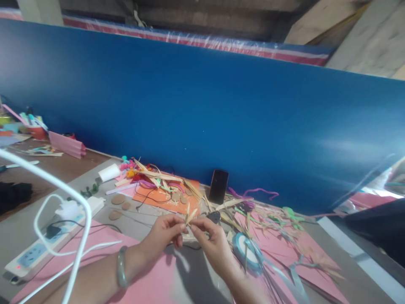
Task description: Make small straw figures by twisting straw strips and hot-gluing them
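Observation:
Near the middle of the view, a small pale straw-coloured piece with pointed, leaf-like tips (190, 214) is held up between both hands. My left hand (169, 230), with a bangle on its wrist, pinches it from the left with thumb and forefinger. From the right, the thumb and fingers of my right hand (209, 236) close on the same piece. The fingertips of the two hands nearly meet. Below them lie pink paper (152, 278) and the grey table top (202, 270).
A dark phone (218, 186) leans against the blue partition (202, 105). Straw strips (164, 175) lie on orange paper (158, 198). A ribbon roll (247, 253) is beside my right hand. At left are a power strip (34, 255) and a white cable (85, 215).

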Motion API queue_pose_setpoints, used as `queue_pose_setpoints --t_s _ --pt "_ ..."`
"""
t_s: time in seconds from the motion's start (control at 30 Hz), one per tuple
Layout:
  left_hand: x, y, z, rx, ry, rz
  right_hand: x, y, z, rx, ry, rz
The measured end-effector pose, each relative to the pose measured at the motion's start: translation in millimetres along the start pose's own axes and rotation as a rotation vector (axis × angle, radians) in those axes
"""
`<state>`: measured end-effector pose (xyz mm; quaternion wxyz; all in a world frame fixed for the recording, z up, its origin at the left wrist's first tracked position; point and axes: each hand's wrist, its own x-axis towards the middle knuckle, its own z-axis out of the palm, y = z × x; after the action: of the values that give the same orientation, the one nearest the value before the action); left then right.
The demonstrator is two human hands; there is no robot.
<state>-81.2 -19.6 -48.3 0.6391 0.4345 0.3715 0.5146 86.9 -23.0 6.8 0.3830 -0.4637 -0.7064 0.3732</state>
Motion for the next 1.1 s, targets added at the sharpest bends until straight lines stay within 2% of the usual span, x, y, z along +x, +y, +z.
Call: queue_pose_setpoints --t_s 0.13,0.4,0.9,1.1 --pt "0.7 -3.6 -2.1 0.026 -0.015 0.023 -0.3 4.2 6.2 0.145 0.035 0.051" --pt "-3.3 4.9 3.2 0.07 -0.007 0.002 1.3 11.1 9.3 0.271 0.072 0.142" --pt "0.3 -10.6 -4.8 0.121 -0.019 0.061 -0.8 8.1 11.3 0.299 0.07 0.157" --pt "-2.5 -10.6 -3.0 0.168 0.021 0.083 -0.3 8.9 12.1 0.286 0.068 0.149"
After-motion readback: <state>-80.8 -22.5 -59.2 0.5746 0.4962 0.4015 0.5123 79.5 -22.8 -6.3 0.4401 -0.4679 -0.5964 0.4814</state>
